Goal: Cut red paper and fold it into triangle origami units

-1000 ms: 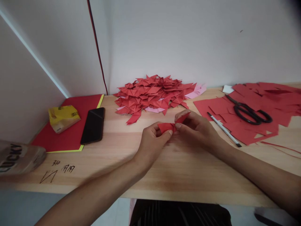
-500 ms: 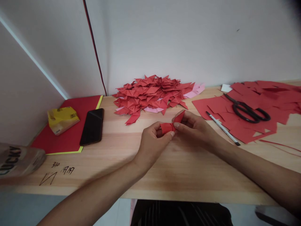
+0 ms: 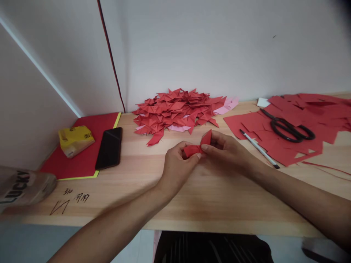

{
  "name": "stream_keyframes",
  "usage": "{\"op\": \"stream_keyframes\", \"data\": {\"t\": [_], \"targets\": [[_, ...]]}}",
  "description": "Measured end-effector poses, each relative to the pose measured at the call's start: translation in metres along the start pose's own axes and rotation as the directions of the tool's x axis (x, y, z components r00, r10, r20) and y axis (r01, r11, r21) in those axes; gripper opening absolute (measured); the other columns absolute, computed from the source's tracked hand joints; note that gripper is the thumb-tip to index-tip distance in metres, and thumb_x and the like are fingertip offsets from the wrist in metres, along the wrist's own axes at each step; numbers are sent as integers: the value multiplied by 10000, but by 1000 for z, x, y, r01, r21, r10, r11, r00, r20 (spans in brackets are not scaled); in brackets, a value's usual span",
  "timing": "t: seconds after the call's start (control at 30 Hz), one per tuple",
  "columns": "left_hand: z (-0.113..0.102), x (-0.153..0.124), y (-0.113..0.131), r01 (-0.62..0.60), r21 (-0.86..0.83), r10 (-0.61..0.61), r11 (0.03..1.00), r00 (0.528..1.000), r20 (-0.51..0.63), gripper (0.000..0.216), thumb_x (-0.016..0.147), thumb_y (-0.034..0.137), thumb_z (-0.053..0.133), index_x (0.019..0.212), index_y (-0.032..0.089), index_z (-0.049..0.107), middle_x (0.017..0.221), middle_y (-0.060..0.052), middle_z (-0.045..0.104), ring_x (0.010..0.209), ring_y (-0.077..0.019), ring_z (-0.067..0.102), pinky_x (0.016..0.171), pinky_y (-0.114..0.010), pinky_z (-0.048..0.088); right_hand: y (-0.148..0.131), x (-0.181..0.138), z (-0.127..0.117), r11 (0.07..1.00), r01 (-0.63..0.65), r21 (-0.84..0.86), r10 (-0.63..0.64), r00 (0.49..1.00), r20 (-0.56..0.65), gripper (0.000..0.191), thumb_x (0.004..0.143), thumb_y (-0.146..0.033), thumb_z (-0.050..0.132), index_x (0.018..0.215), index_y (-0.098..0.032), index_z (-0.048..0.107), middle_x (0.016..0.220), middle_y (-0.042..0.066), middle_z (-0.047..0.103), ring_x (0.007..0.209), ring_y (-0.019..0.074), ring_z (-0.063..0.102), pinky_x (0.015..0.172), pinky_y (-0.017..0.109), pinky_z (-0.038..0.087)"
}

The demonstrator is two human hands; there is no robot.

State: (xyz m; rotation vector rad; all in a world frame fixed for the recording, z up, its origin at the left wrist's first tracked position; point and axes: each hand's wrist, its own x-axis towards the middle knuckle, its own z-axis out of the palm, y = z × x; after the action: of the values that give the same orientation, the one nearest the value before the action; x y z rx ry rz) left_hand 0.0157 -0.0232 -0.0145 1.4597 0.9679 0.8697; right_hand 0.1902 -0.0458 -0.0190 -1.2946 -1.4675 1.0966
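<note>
A small red paper piece (image 3: pixel 191 150) is held between both hands, raised a little above the bench (image 3: pixel 219 208). By its look it is part folded: a flat band is turned to the left, a pointed flap is stood up at the right, and a crease is pressed where the two meet. Whether any fold is left to be made in it cannot be told, since much of the paper is covered by fingers.

Much finished folding can be judged from the large heap of folded red pieces (image 3: pixel 175 111) by the wall, with a few pink folded pieces (image 3: pixel 227 106) at its edge and underneath. Many flat red sheets (image 3: pixel 301 109) are spread at the right, apparently unfolded, with black-handled scissors (image 3: pixel 276 119) laid on them and a pen (image 3: pixel 257 148) resting along their near edge.

The left end of the piece is pinched narrowly by the left hand (image 3: pixel 178 160), with the thumb on the near side. The flap and the crease are gripped by the right hand (image 3: pixel 227 148), its thumb pressed close to the other thumb. The piece is thus touched by both hands and bridged between their fingertips, in front of the heap and well apart from the phone (image 3: pixel 109 149).
</note>
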Motion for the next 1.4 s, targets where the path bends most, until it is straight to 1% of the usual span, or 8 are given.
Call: {"op": "stream_keyframes", "data": {"t": [0.2,0.37,0.57,0.77,0.9,1.13,1.3,1.4], "targets": [[-2,1,2,48,-48,-48,998,999,12,113,711,172,675,792,148,601,738,10,626,697,-114,581,663,-227,441,2,2,-7,996,-23,-88,31,996,89,290,860,-459,585,767,-184,581,693,-4,550,618,119,479,548,253,354],[-4,2,1,48,-85,-44,995,998,55,147,715,172,677,829,155,587,767,-3,653,748,-147,644,703,-252,466,2,2,-8,991,-47,-122,59,993,99,316,852,-476,591,733,-184,571,653,-16,539,570,106,445,519,246,313],[-4,3,0,19,-34,-17,999,998,59,91,724,188,680,783,139,633,776,-24,670,753,-145,635,690,-245,466,-1,0,-6,991,-6,-134,15,998,63,288,858,-445,586,737,-185,607,712,16,622,640,141,526,571,265,377],[-4,5,6,92,-66,-82,994,985,149,167,761,280,674,750,116,701,703,-59,693,572,-125,604,544,-238,475,0,0,-5,993,40,-110,-32,997,76,286,869,-449,574,765,-184,592,730,23,624,660,153,555,593,279,413],[-1,4,9,141,-41,-132,989,977,167,193,789,247,626,662,113,682,558,-44,654,439,-95,537,486,-228,449,0,0,-3,990,65,-124,-54,995,87,295,886,-438,550,735,-186,576,694,10,595,639,142,531,591,276,399],[4,5,2,45,0,-45,999,997,60,170,789,206,582,646,127,630,500,-11,610,426,-81,511,448,-191,388,-8,4,1,996,49,-69,-37,985,166,363,861,-511,563,703,-185,572,685,13,622,624,141,541,592,270,405],[4,13,-3,36,-115,-18,993,989,149,208,790,269,597,665,109,643,622,-54,663,455,-81,531,423,-188,378,-1,6,0,991,135,-15,-128,968,216,421,915,-536,472,679,-194,540,697,19,636,692,160,583,693,294,440],[3,17,-7,56,-194,-16,979,979,203,248,765,339,649,690,103,659,656,-74,676,484,-94,559,423,-189,389,5,5,-1,988,157,-8,-153,971,185,425,930,-539,445,698,-193,529,668,4,608,601,128,517,595,266,391]]}}
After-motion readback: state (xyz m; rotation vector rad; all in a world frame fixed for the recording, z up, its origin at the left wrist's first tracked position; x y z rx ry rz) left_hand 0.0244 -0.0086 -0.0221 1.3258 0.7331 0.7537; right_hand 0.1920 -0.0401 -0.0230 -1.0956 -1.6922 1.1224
